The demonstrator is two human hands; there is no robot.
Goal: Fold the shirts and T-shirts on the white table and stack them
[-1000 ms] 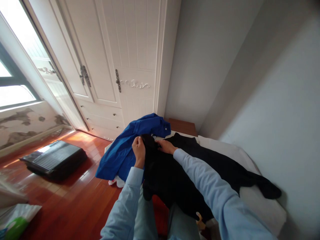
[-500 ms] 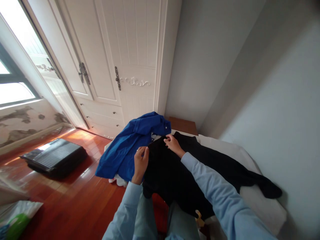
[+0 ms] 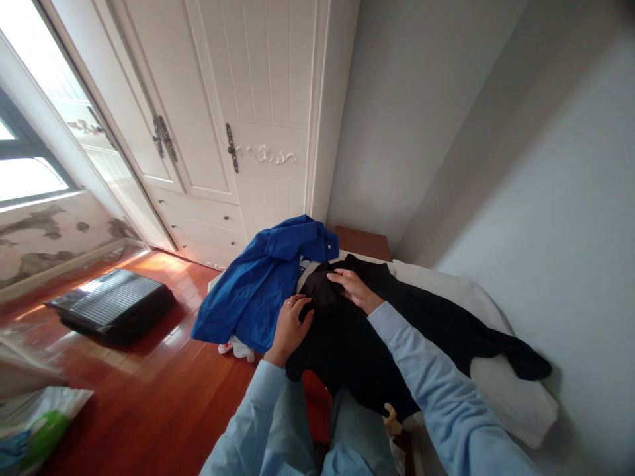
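Observation:
A black long-sleeved garment (image 3: 357,344) lies in front of me, one sleeve stretching off to the right. My left hand (image 3: 292,328), with a ring on one finger, has its fingers and thumb curled round the garment's left edge. Farther right, my right hand (image 3: 356,289) pinches the upper edge between thumb and fingers. The fabric between both hands is lifted and partly folded over. Just beyond my left hand a blue garment (image 3: 253,284) with a collar is spread out, apart from my fingers.
White bedding (image 3: 516,403) lies under the black garment, along the grey wall (image 3: 560,218). A white wardrobe (image 3: 268,86) stands ahead, beside a brown wooden piece (image 3: 364,243). On the red floor (image 3: 149,396) are a black suitcase (image 3: 114,301) and a green-and-white bag (image 3: 49,423).
My left hand has shifted right and slightly up along the black garment, closer to my right hand. The edge between them now bunches and folds over. The blue garment stays in place.

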